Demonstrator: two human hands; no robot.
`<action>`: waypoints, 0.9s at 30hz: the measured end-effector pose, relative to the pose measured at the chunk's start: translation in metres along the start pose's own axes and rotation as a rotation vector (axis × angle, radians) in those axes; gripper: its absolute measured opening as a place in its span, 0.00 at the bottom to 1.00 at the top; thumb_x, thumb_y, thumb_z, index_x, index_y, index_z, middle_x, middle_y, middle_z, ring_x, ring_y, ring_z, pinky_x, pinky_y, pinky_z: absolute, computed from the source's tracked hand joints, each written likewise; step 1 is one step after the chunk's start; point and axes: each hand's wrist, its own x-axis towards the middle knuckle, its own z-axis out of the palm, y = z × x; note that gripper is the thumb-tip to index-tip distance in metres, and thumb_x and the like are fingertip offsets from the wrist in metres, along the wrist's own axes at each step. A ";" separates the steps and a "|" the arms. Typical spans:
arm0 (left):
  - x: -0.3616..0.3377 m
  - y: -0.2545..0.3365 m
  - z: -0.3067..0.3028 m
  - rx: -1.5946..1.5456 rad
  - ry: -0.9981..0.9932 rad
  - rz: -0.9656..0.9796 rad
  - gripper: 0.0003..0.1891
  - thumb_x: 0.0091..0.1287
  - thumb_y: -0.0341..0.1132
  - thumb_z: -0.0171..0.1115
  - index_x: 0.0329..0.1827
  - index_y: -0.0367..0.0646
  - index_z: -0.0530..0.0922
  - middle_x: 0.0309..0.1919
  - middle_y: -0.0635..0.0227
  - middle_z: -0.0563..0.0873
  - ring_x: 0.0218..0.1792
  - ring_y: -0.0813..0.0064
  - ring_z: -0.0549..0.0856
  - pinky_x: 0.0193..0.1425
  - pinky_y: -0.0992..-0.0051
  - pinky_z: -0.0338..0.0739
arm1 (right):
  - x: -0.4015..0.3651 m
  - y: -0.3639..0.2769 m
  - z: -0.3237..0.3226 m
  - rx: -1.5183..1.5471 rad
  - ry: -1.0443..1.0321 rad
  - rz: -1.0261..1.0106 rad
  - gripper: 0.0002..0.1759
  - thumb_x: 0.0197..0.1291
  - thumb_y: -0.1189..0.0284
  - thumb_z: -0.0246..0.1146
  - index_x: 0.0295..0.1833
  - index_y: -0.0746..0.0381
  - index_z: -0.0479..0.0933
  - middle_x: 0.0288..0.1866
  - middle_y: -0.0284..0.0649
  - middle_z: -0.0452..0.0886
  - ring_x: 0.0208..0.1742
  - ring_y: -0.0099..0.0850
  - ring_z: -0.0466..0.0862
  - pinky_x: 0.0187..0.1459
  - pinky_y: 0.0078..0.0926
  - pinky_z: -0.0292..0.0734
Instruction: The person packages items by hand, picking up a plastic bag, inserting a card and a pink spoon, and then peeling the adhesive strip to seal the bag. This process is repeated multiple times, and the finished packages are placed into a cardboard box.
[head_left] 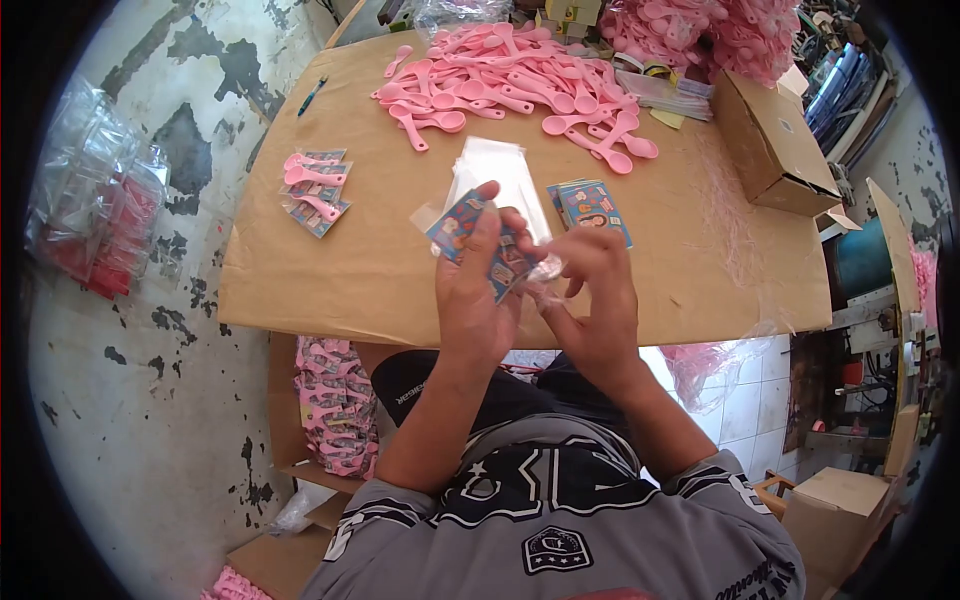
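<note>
My left hand (475, 290) is wrapped round a blue printed card (462, 225) in a clear plastic sleeve, above the table's near part. Close on its right, my right hand (596, 290) has its fingers bent at the sleeve's lower right end, by crumpled clear plastic (546, 268); its exact grip is blurred. Under and behind the hands lies a stack of clear bags (495, 165). More blue cards (597, 212) are stacked to the right. At the left, several packed cards with pink spoons (318, 178) overlap in a row.
A heap of pink spoons (500, 75) covers the table's far middle, with bagged spoons (700, 35) behind. An open cardboard box (775, 140) stands at the right edge. A pen (312, 96) lies far left. Below the table, a box holds packed spoons (335, 405).
</note>
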 end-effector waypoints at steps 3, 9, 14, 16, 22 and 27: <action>0.010 0.008 -0.023 -0.083 0.104 -0.001 0.21 0.83 0.40 0.62 0.72 0.42 0.71 0.44 0.68 0.83 0.41 0.81 0.83 0.50 0.74 0.83 | 0.014 -0.001 -0.022 -0.107 -0.220 -0.182 0.12 0.59 0.85 0.71 0.47 0.60 0.88 0.45 0.39 0.86 0.43 0.31 0.85 0.42 0.29 0.80; 0.011 0.025 -0.039 -0.126 0.202 0.083 0.20 0.81 0.40 0.65 0.69 0.42 0.75 0.41 0.70 0.84 0.39 0.81 0.83 0.48 0.74 0.83 | 0.096 0.048 -0.065 -0.275 -0.185 0.057 0.08 0.69 0.74 0.68 0.50 0.65 0.86 0.37 0.42 0.89 0.37 0.35 0.88 0.41 0.35 0.82; -0.006 0.016 -0.017 -0.103 0.150 0.014 0.21 0.81 0.42 0.65 0.69 0.42 0.74 0.42 0.69 0.83 0.39 0.80 0.83 0.49 0.75 0.84 | 0.145 0.145 -0.041 -0.746 -0.308 0.043 0.11 0.68 0.71 0.68 0.53 0.60 0.86 0.47 0.43 0.88 0.48 0.39 0.87 0.49 0.39 0.82; -0.010 0.018 -0.018 -0.086 0.147 0.012 0.21 0.81 0.42 0.65 0.70 0.42 0.74 0.43 0.69 0.83 0.39 0.80 0.83 0.49 0.75 0.84 | 0.150 0.163 -0.031 -0.903 -0.245 -0.153 0.13 0.66 0.72 0.67 0.55 0.59 0.85 0.51 0.44 0.85 0.56 0.43 0.85 0.54 0.43 0.81; -0.016 0.038 -0.040 -0.045 0.193 0.085 0.21 0.81 0.43 0.65 0.70 0.43 0.74 0.44 0.68 0.84 0.40 0.79 0.84 0.51 0.74 0.85 | 0.172 0.204 -0.035 -0.919 -0.354 -0.161 0.14 0.60 0.69 0.72 0.52 0.56 0.83 0.56 0.44 0.81 0.60 0.45 0.81 0.56 0.45 0.81; -0.005 0.047 -0.061 -0.075 0.205 0.210 0.22 0.81 0.43 0.64 0.71 0.43 0.74 0.48 0.64 0.85 0.44 0.75 0.85 0.58 0.69 0.85 | 0.169 0.183 -0.058 -0.843 -0.334 -0.330 0.11 0.64 0.67 0.71 0.48 0.57 0.81 0.48 0.42 0.84 0.55 0.44 0.83 0.51 0.42 0.81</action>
